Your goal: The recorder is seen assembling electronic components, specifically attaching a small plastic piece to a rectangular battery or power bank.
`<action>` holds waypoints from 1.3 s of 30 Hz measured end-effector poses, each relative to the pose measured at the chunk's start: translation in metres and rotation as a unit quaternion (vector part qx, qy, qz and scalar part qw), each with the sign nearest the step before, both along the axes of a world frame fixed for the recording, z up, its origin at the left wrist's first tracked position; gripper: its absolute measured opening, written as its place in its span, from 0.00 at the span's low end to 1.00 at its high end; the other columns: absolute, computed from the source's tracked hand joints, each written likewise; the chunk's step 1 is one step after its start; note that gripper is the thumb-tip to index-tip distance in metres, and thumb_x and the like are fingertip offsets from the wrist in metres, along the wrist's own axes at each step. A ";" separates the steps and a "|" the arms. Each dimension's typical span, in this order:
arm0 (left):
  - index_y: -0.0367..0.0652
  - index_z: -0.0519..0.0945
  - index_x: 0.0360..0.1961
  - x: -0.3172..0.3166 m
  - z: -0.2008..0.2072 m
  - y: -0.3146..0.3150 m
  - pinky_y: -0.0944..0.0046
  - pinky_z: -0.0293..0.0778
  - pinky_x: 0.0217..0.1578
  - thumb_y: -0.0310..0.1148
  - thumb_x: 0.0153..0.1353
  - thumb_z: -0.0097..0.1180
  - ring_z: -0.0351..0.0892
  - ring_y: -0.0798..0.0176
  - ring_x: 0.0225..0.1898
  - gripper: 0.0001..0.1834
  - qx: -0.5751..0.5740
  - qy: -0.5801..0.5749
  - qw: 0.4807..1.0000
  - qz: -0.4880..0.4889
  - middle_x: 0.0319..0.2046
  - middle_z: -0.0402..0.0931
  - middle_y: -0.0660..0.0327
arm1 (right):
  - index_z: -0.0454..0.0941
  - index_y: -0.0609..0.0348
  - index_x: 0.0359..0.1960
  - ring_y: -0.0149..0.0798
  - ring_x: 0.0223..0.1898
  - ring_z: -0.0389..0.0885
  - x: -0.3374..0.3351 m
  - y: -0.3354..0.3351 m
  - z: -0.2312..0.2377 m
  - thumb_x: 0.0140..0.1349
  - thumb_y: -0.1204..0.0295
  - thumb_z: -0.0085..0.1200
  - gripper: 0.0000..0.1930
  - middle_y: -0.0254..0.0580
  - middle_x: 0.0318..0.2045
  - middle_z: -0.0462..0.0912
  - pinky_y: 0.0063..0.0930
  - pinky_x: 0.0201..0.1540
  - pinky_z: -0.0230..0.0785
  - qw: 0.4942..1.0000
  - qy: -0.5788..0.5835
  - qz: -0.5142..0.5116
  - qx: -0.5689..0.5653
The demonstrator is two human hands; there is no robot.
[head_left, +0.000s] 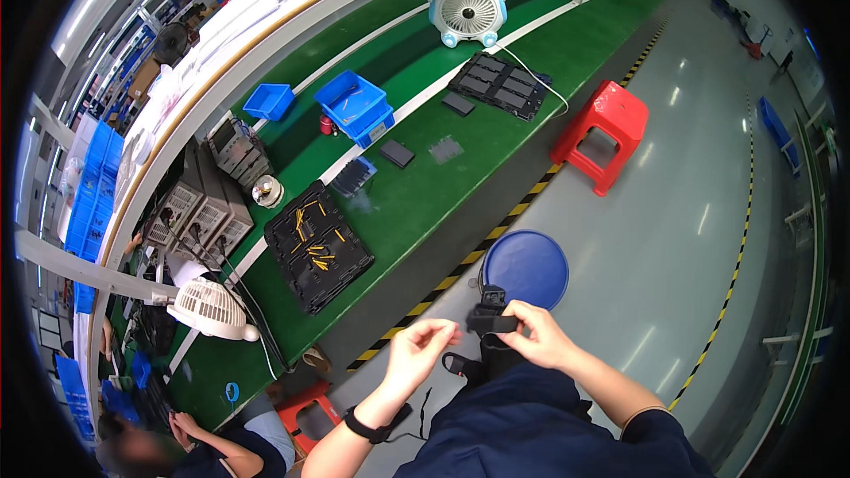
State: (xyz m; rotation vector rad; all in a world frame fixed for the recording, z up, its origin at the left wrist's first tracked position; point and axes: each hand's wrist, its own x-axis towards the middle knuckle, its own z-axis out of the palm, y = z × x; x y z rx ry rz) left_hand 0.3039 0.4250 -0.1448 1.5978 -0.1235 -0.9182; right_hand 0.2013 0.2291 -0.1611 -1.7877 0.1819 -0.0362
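Stands beside a long green workbench [398, 204], with a black tray [329, 287] lying on it, a red stool [617, 107] farther off and a round blue disc [529, 267] nearby. Has the left hand [416, 354] raised, with thumb and fingertips pinched together (cannot tell whether around anything thin). In the right hand [542, 336], grips a small black strapped device [489, 320] between thumb and fingers. Has the device between both hands, just beside the left fingertips.
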 end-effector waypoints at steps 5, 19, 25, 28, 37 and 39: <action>0.40 0.78 0.41 0.022 0.045 -0.018 0.63 0.72 0.45 0.33 0.50 0.66 0.76 0.65 0.41 0.18 -0.030 -0.385 0.917 -0.102 0.45 0.73 0.54 | 0.70 0.60 0.30 0.22 0.25 0.64 0.027 -0.037 0.011 0.55 0.75 0.49 0.03 0.29 0.22 0.70 0.19 0.28 0.59 0.977 0.087 0.079 0.175; 0.39 0.80 0.37 0.033 -0.025 -0.085 0.71 0.70 0.33 0.35 0.60 0.56 0.73 0.73 0.32 0.10 -0.098 -0.122 0.986 -0.048 0.28 0.75 0.63 | 0.78 0.59 0.34 0.19 0.14 0.57 0.044 -0.025 -0.013 0.56 0.75 0.56 0.05 0.25 0.10 0.66 0.18 0.18 0.52 0.984 -0.002 -0.179 -0.005; 0.41 0.79 0.29 0.024 -0.002 -0.095 0.58 0.60 0.41 0.35 0.59 0.54 0.67 0.59 0.38 0.09 0.009 -0.383 0.908 -0.171 0.26 0.74 0.63 | 0.73 0.57 0.53 0.19 0.21 0.67 0.051 -0.035 -0.027 0.64 0.66 0.50 0.17 0.24 0.26 0.75 0.15 0.23 0.62 0.854 0.127 -0.204 0.462; 0.40 0.79 0.29 0.025 0.001 -0.096 0.60 0.63 0.41 0.31 0.57 0.56 0.67 0.59 0.35 0.05 -0.029 -0.408 0.897 -0.169 0.25 0.73 0.62 | 0.63 0.57 0.60 0.32 0.47 0.73 0.058 -0.037 -0.013 0.64 0.65 0.48 0.24 0.39 0.48 0.74 0.24 0.46 0.70 0.791 0.070 -0.207 0.571; 0.42 0.78 0.27 0.022 0.020 -0.091 0.58 0.59 0.45 0.32 0.56 0.58 0.67 0.61 0.38 0.06 -0.051 -0.393 0.892 -0.217 0.28 0.75 0.64 | 0.26 0.42 0.68 0.51 0.70 0.34 0.095 -0.025 0.004 0.63 0.70 0.47 0.43 0.45 0.70 0.34 0.44 0.68 0.35 0.922 -0.125 -0.092 0.355; 0.42 0.78 0.27 0.016 0.022 -0.088 0.58 0.58 0.45 0.33 0.55 0.59 0.67 0.61 0.38 0.06 -0.057 -0.399 0.892 -0.204 0.28 0.75 0.65 | 0.46 0.45 0.68 0.52 0.68 0.43 0.112 -0.025 0.001 0.56 0.76 0.53 0.40 0.47 0.68 0.44 0.46 0.66 0.41 0.966 -0.214 -0.139 0.033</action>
